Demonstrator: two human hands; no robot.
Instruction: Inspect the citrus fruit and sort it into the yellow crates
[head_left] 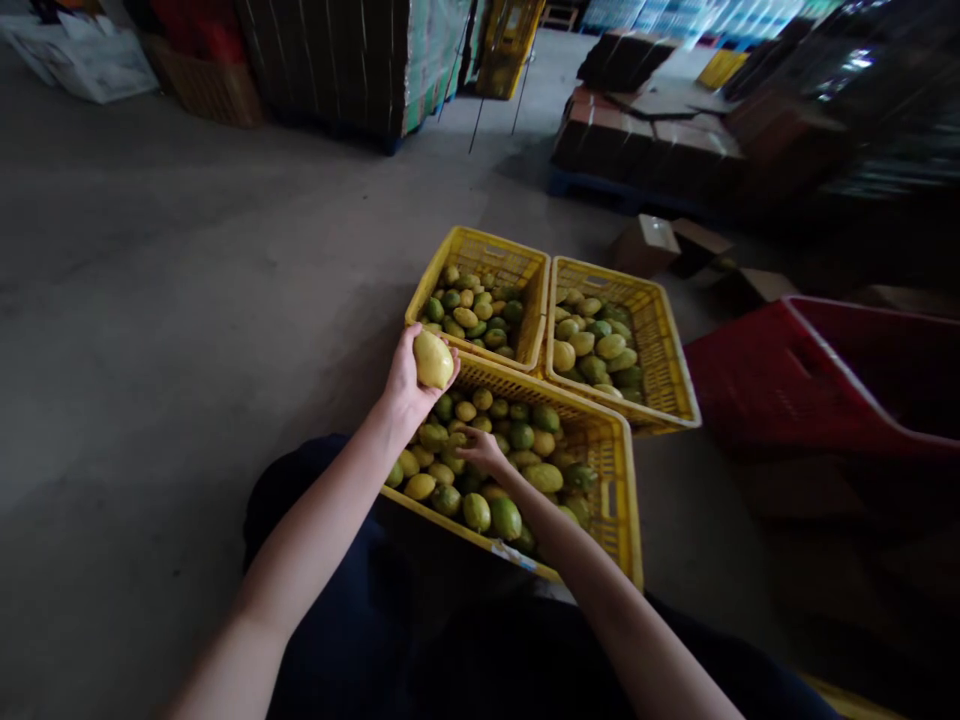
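Note:
My left hand (409,375) holds up a pale yellow lemon (433,360), fingers wrapped around its underside, above the left edge of the near yellow crate (626,480). Inside that crate, my right hand (484,450) reaches down among green and yellow lemons (477,512). Its thumb and fingers curl around a greenish lemon (456,440) lying in the pile; the hold is partly blurred. Behind stand two more yellow crates: a left one (517,258) and a right one (664,335), both partly filled with similar lemons.
A red crate (787,370) stands to the right. Small cardboard boxes (646,243) lie on the floor behind the right yellow crate. Farther back are stacked cartons on a blue pallet (600,190), a tall wrapped stack (337,60) and a white bag (97,60).

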